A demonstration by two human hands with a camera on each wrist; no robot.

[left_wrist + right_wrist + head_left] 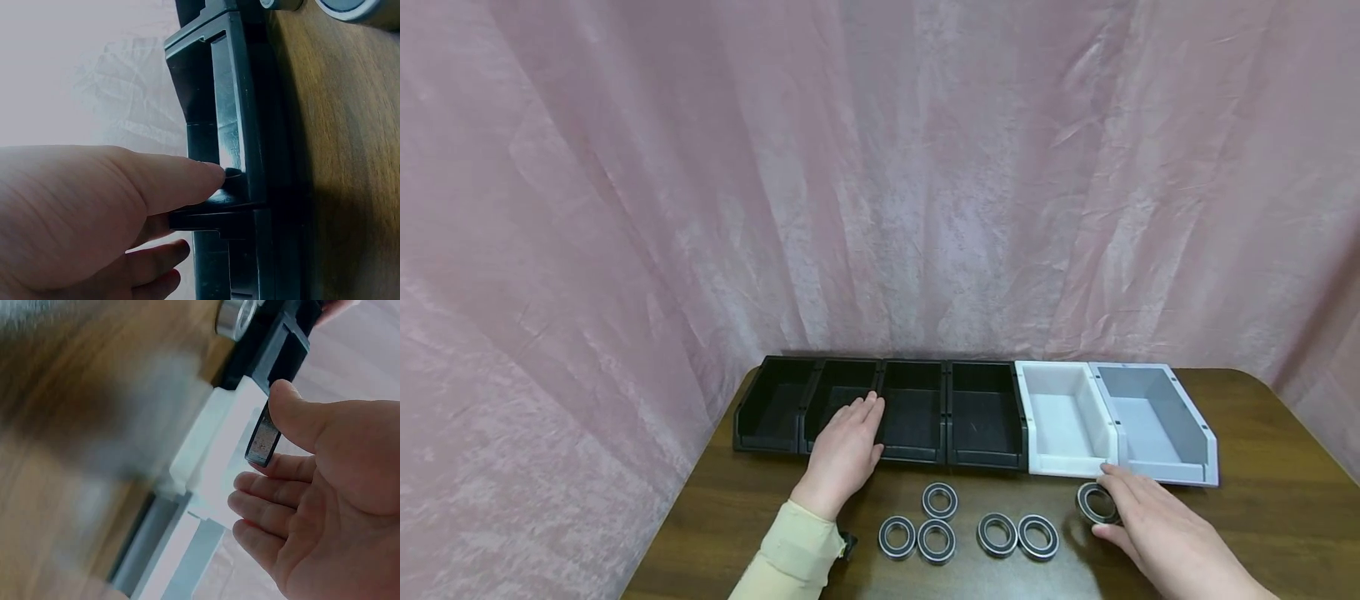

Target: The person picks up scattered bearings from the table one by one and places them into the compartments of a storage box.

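Between thumb and fingers my right hand [1157, 521] pinches a ball bearing [1096, 502], held in front of the white bin [1073, 467]. The right wrist view shows this bearing [262, 440] edge-on against the thumb, the other fingers loosely bent. My left hand [844, 454] reaches over the black bins [913, 452], fingers extended and holding nothing visible. In the left wrist view its thumb is at a black bin's [244, 125] opening; whether it touches is unclear. Several more bearings lie flat on the table: a group of three [936, 542] and a pair [997, 535].
A grey bin [1206, 467] ends the bin row at the right. The row stands along the back of the wooden table [1277, 450], before a pink curtain [925, 183]. A small black object [847, 546] shows beside the left sleeve.
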